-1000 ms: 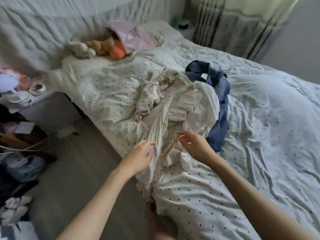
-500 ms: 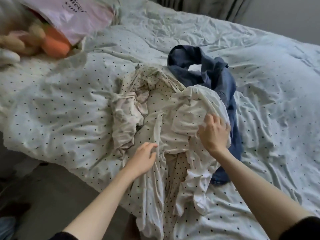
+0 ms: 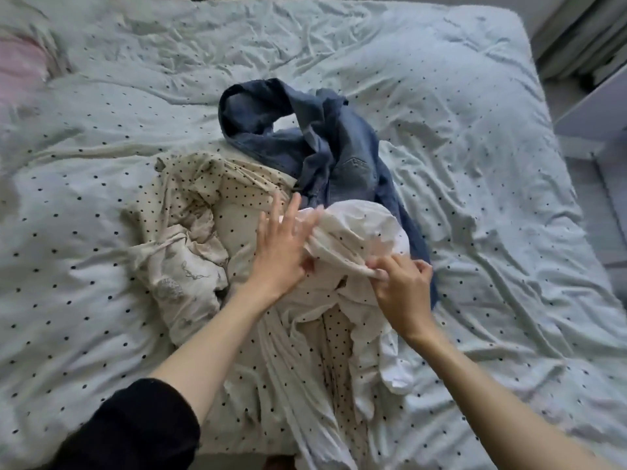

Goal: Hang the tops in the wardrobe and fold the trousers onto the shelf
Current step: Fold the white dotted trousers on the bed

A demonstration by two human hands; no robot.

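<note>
Fabric: pile of crumpled clothes in the middle of my bed (image 3: pixel 475 137), all soft and wrinkly, sitting on a pale duvet with small dark dots.
White top (image 3: pixel 353 232): thin, light cotton-looking stuff with sparse dots, bunched into a rounded hump – it's the topmost piece, right under my fingers.
Cream dotted garment (image 3: pixel 234 198): denser dots, rumpled, spread out left of and under the white one, trailing down toward the bed's near edge.
Jeans (image 3: pixel 339 147): heavier blue denim, twisted into a loop, lying just behind the white top and partly under it.
Left hand (image 3: pixel 281 245): fingers straight and spread – palm down against the left side of the white top, gripping nothing.
Right hand (image 3: pixel 403 283): fingertips and thumb pinching a fold at the near edge of the white top, the rest of the fingers curled.
Sleeve (image 3: pixel 135 425): black, pushed up my left forearm.
Pink thing (image 3: pixel 17 66): blurry, far left corner, can't tell what it is.
</note>
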